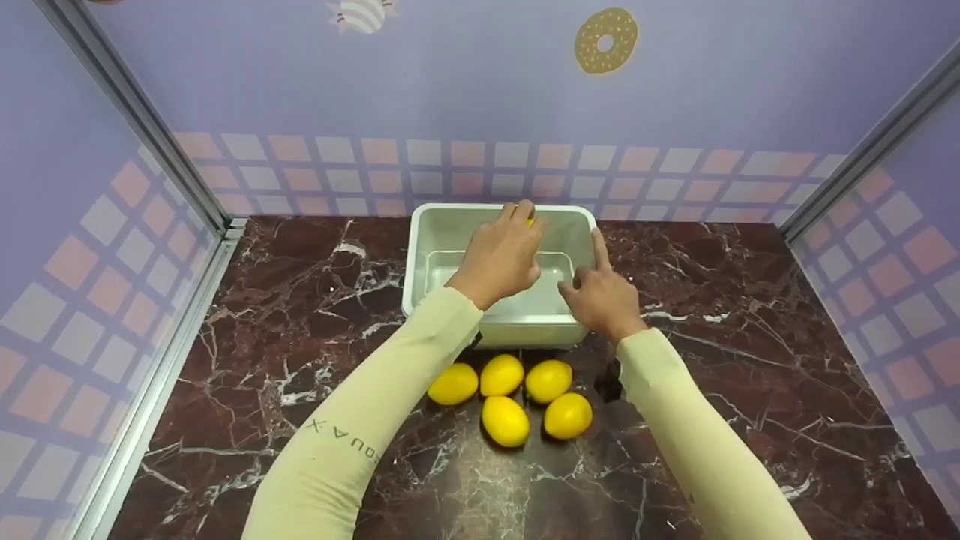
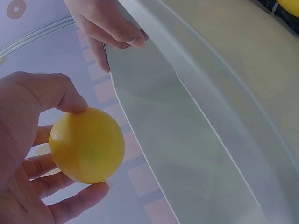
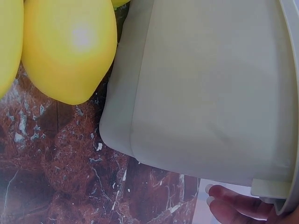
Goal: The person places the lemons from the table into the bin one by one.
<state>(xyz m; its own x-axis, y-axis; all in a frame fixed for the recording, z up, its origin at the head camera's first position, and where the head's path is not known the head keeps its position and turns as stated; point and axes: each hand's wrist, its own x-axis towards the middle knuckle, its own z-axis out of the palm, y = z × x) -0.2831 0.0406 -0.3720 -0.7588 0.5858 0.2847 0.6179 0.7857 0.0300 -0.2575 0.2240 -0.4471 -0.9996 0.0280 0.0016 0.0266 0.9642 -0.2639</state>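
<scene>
My left hand (image 1: pixel 502 255) is over the white rectangular bin (image 1: pixel 525 320), gripping a yellow lemon (image 2: pixel 87 145) between thumb and fingers. Most of that lemon is hidden by the hand in the head view, while the left wrist view shows it plainly, above the bin's opening. At the bin's right side, my right hand (image 1: pixel 606 298) holds the rim, its index finger stretched along the edge. In the right wrist view, fingertips (image 3: pixel 231 205) curl beneath the rim on the outside. Several lemons (image 1: pixel 505 421) lie on the table just in front of the bin.
Dark red marbled tabletop (image 1: pixel 720 360) spreads around the bin. A purple back wall (image 1: pixel 480 90) with pink and white squares stands close behind it. Side panels rise at left and right, with a metal frame strip (image 1: pixel 161 390) along the left edge.
</scene>
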